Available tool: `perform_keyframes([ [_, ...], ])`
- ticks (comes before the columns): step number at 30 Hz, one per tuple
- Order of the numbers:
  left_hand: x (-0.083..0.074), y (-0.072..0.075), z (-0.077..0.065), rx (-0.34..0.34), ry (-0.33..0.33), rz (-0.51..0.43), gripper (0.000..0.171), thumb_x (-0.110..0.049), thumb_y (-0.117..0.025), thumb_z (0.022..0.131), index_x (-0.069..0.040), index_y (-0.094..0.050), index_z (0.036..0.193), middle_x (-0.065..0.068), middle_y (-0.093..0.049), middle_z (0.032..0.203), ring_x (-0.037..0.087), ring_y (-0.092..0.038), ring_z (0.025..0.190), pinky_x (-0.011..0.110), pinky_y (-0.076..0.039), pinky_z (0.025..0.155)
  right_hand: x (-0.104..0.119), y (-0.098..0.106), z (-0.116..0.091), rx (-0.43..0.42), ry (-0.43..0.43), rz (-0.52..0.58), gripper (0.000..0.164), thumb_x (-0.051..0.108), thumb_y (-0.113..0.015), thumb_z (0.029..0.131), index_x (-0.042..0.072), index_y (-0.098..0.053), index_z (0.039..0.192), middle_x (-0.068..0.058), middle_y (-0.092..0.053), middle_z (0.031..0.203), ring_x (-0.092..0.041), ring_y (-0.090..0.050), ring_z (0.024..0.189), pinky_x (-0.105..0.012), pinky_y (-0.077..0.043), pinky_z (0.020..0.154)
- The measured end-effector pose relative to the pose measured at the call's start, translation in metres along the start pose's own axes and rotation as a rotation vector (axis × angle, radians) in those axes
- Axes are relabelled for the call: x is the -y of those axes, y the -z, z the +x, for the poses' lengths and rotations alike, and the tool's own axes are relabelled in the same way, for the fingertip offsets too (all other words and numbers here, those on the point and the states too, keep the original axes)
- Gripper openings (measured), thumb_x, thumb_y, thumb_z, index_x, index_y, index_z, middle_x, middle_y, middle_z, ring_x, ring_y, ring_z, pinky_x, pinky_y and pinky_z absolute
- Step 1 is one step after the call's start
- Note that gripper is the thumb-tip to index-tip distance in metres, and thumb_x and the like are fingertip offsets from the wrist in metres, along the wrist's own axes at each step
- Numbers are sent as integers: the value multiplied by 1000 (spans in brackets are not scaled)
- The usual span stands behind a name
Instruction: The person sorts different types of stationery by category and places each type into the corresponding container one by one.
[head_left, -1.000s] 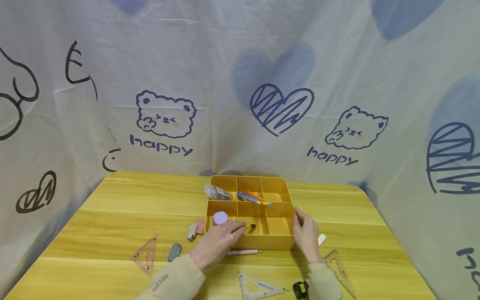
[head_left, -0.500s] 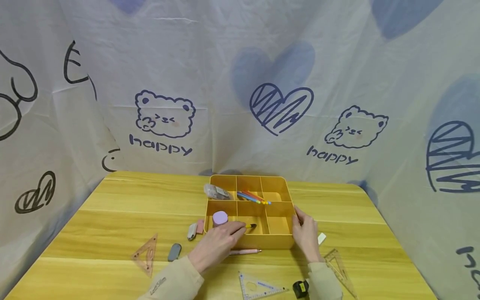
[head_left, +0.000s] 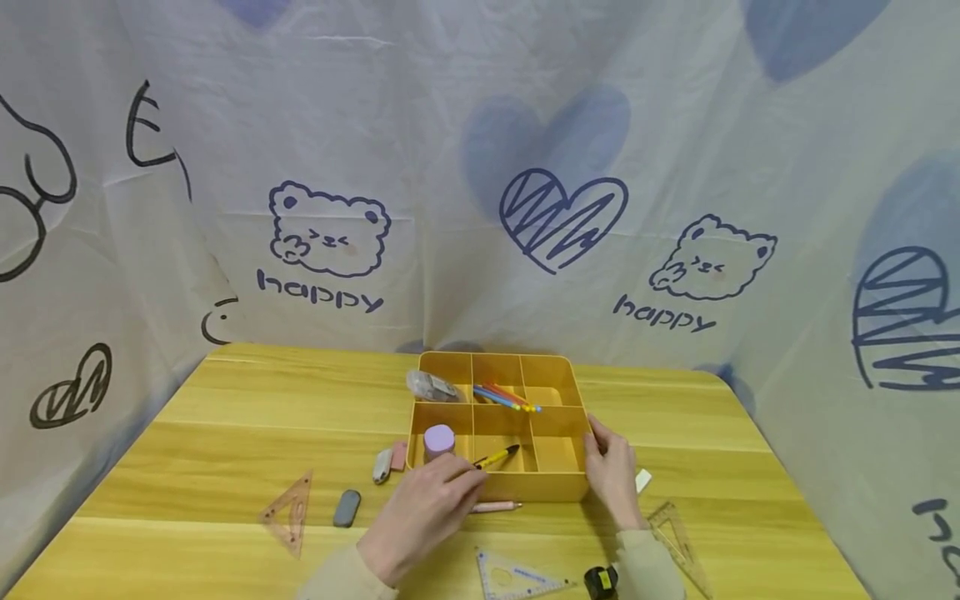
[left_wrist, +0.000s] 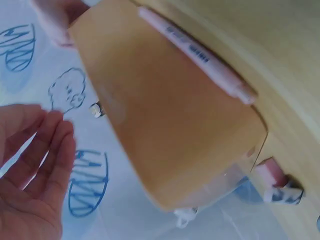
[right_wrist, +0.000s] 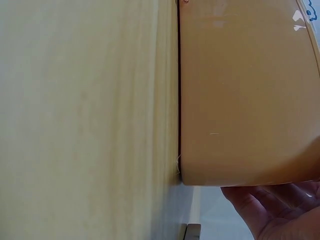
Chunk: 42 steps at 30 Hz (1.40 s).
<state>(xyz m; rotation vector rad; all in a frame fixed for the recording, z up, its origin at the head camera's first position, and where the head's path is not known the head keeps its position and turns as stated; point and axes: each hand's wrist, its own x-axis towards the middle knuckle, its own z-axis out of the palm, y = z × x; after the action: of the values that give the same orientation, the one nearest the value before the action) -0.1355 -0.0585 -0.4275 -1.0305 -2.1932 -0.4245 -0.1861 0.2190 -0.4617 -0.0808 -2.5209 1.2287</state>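
Note:
A yellow organizer box (head_left: 532, 486) with several compartments stands on the wooden table. In its front middle compartment a yellow pen (head_left: 495, 457) with black ends leans slantwise. My left hand (head_left: 423, 508) hovers before the box's front wall, fingers bent toward the thumb; the left wrist view shows nothing between them. My right hand (head_left: 613, 467) holds the box's right side near the front corner; its fingers (right_wrist: 287, 200) touch the side wall. A lilac-topped container (head_left: 439, 440) sits in the front left compartment. Several coloured pens (head_left: 506, 397) lie in the back middle one.
A clear wrapped item (head_left: 433, 386) pokes over the back left compartment. Before the box lies a pink pen (left_wrist: 200, 56). Around it are a grey oval item (head_left: 347, 508), triangle rulers (head_left: 292, 515), a black tape measure (head_left: 601, 582) and a white eraser (head_left: 642, 480).
My left hand has let go of the yellow pen, which now rests in the front middle compartment. The hand has drawn back toward me. My right hand stays at the box.

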Motion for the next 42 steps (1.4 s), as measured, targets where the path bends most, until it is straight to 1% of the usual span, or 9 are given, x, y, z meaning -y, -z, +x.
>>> perform_keyframes([
  [6, -3, 15, -3, 29, 71, -54, 13, -10, -85, 78, -10, -78, 89, -5, -74, 81, 5, -66, 71, 16, -54, 65, 0, 1, -1, 5, -6, 12, 39, 4, -48, 103, -4, -55, 141, -31, -67, 124, -40, -72, 99, -20, -50, 62],
  [9, -2, 18, -5, 107, 112, -53, 9, -7, -82, 81, -13, -76, 84, -7, -72, 75, 3, -62, 62, 15, -49, 55, 0, 1, -1, 2, -3, 8, 38, 4, -48, 103, -5, -55, 140, -31, -67, 124, -40, -72, 101, -19, -51, 64],
  [14, 0, 17, -10, 258, 205, -70, 25, 2, -74, 81, -15, -63, 66, -8, -55, 57, -1, -38, 51, 14, -31, 47, 0, 1, -1, 4, -7, 4, 39, 4, -48, 103, -6, -55, 139, -31, -67, 123, -39, -71, 102, -20, -53, 67],
  [16, 1, 15, -12, 287, 219, -73, 28, 3, -74, 80, -15, -61, 63, -8, -53, 55, 0, -36, 51, 14, -30, 47, 0, 1, -1, 2, -7, -3, 38, 4, -48, 103, -6, -55, 139, -31, -67, 123, -40, -71, 103, -22, -55, 69],
  [20, 4, 10, -16, 310, 205, -59, 24, 2, -75, 78, -15, -64, 66, -6, -60, 59, 2, -46, 52, 16, -36, 49, -1, 1, 0, -4, 1, -7, 38, 4, -49, 102, -6, -55, 139, -30, -68, 122, -41, -71, 105, -30, -59, 74],
  [25, 7, 5, -22, 325, 182, -78, 26, 13, -70, 70, -12, -73, 79, -2, -70, 69, 9, -60, 59, 19, -46, 54, -2, 0, 0, -5, 8, -3, 38, 3, -49, 102, -6, -55, 139, -30, -68, 122, -41, -70, 106, -35, -60, 78],
  [32, 10, -1, -27, 384, 178, -101, 28, 14, -69, 72, -10, -75, 84, 0, -72, 74, 12, -63, 65, 23, -50, 58, -2, 0, 0, 4, 2, 2, 39, 3, -49, 103, -6, -54, 140, -31, -67, 124, -41, -70, 106, -29, -58, 75],
  [37, 11, -2, -30, 383, 159, -94, 27, 13, -69, 72, -10, -74, 85, 0, -71, 76, 14, -63, 68, 25, -52, 62, -2, 0, 0, 2, -1, 1, 39, 3, -48, 103, -6, -54, 140, -30, -67, 124, -40, -70, 106, -29, -58, 76],
  [42, 11, -3, -31, 376, 153, -92, 27, 13, -68, 69, -9, -73, 84, 1, -69, 75, 15, -62, 67, 25, -52, 62, -2, 0, 1, 3, 0, 2, 39, 3, -48, 102, -7, -54, 139, -31, -67, 123, -39, -70, 105, -23, -55, 72],
])
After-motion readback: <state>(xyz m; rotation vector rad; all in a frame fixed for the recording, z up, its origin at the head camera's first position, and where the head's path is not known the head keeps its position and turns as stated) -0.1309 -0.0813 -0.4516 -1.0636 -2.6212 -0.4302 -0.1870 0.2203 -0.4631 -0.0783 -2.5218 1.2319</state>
